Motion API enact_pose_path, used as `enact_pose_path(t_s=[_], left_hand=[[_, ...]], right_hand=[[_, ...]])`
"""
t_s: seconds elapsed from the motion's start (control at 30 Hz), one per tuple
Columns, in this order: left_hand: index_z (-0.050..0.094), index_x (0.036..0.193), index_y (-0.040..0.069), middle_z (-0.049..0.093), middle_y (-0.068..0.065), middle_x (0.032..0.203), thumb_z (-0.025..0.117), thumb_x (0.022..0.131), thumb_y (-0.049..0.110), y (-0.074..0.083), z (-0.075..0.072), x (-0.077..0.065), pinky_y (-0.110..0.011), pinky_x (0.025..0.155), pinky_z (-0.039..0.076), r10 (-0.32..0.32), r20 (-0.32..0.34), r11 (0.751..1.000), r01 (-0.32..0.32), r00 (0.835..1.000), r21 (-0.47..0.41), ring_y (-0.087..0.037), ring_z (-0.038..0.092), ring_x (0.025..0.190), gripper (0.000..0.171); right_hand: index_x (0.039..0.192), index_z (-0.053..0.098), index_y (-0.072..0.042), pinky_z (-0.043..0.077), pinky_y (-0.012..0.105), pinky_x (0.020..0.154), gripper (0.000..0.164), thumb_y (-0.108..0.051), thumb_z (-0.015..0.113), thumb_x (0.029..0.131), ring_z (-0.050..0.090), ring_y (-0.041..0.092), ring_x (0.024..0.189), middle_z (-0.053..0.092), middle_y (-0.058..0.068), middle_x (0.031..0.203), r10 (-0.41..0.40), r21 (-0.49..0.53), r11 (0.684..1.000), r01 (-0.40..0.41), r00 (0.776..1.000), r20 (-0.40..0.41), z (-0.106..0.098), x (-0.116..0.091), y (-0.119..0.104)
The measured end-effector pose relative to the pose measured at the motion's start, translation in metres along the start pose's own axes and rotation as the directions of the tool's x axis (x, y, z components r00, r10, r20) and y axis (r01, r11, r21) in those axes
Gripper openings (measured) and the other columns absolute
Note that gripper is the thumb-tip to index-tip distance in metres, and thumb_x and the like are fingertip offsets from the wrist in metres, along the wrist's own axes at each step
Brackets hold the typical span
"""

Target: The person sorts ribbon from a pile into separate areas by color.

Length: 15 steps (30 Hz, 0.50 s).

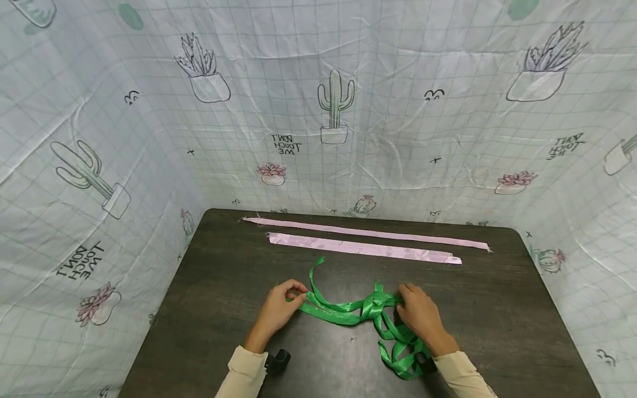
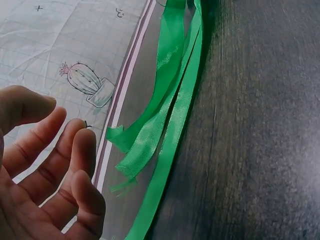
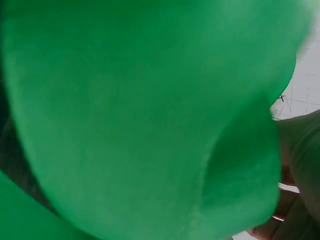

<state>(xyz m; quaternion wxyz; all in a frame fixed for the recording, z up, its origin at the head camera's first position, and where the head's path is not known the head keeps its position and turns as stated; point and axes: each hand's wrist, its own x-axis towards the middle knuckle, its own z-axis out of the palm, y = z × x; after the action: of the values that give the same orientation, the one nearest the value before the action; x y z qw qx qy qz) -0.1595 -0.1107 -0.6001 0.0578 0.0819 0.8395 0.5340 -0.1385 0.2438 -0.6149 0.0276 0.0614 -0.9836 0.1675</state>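
The green satin ribbon (image 1: 343,319) lies in front of you on the worktop (image 1: 224,265), gathered into a knot (image 1: 374,305). Your left hand (image 1: 280,309) is left of the knot, beside the ribbon's tails (image 2: 142,147); its fingers (image 2: 82,145) are loosely bent, and the left wrist view shows no ribbon between them. Your right hand (image 1: 419,314) is just right of the knot, at the short stretch leaving it; I cannot tell whether it pinches that stretch, since green fills the right wrist view. Loose loops (image 1: 403,367) lie nearer you than the knot, to its right. Beyond the knot, a wide pink ribbon (image 1: 363,247) and then a narrow pink ribbon (image 1: 368,232) lie straight.

You appear to be partway through teasing the knot apart. The next move probably calls for a firm pinch on one tail while your right hand steadies the knot, so pulling doesn't tighten it
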Motion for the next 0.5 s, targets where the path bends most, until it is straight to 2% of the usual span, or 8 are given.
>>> enact_pose_path(t_s=[0.13,0.23,0.37,0.5], left_hand=[[0.075,0.103,0.003,0.075,-0.007,0.095,0.074,0.096,0.008,0.0,-0.001,0.0,-0.021,0.063,0.046,0.009,0.002,1.0,-0.009,1.0,-0.008,-0.009,0.06,0.076,0.009],[0.075,0.104,0.003,0.075,-0.006,0.096,0.073,0.096,0.009,0.0,-0.001,0.0,-0.021,0.063,0.046,0.002,0.007,1.0,-0.002,1.0,-0.012,-0.011,0.06,0.076,0.01],[0.075,0.105,0.005,0.075,-0.005,0.097,0.073,0.096,0.011,0.0,-0.002,-0.001,-0.022,0.063,0.046,-0.006,0.012,1.0,0.006,1.0,-0.004,-0.01,0.061,0.077,0.011],[0.076,0.105,0.006,0.074,-0.004,0.096,0.073,0.097,0.012,-0.001,-0.002,-0.001,-0.022,0.064,0.047,-0.006,0.01,1.0,0.006,1.0,0.005,-0.01,0.06,0.078,0.011]], right_hand=[[0.089,0.066,-0.006,0.052,0.048,0.064,0.012,0.004,0.072,0.084,0.064,0.031,0.082,0.066,0.011,0.09,0.011,0.013,1.0,-0.011,1.0,-0.006,0.0,-0.001,0.001],[0.084,0.062,-0.008,0.046,0.042,0.059,0.014,0.004,0.07,0.086,0.057,0.024,0.074,0.062,0.007,0.083,0.026,0.038,0.999,-0.026,1.0,0.006,-0.004,-0.003,0.0],[0.083,0.058,-0.008,0.038,0.035,0.056,0.018,0.003,0.071,0.09,0.046,0.019,0.067,0.056,0.005,0.076,0.043,0.119,0.992,-0.046,0.999,0.026,-0.018,-0.005,-0.005],[0.088,0.059,-0.007,0.037,0.033,0.055,0.016,0.001,0.072,0.09,0.045,0.016,0.061,0.057,0.004,0.073,0.046,0.175,0.983,-0.048,0.999,0.019,-0.038,-0.003,-0.01]])
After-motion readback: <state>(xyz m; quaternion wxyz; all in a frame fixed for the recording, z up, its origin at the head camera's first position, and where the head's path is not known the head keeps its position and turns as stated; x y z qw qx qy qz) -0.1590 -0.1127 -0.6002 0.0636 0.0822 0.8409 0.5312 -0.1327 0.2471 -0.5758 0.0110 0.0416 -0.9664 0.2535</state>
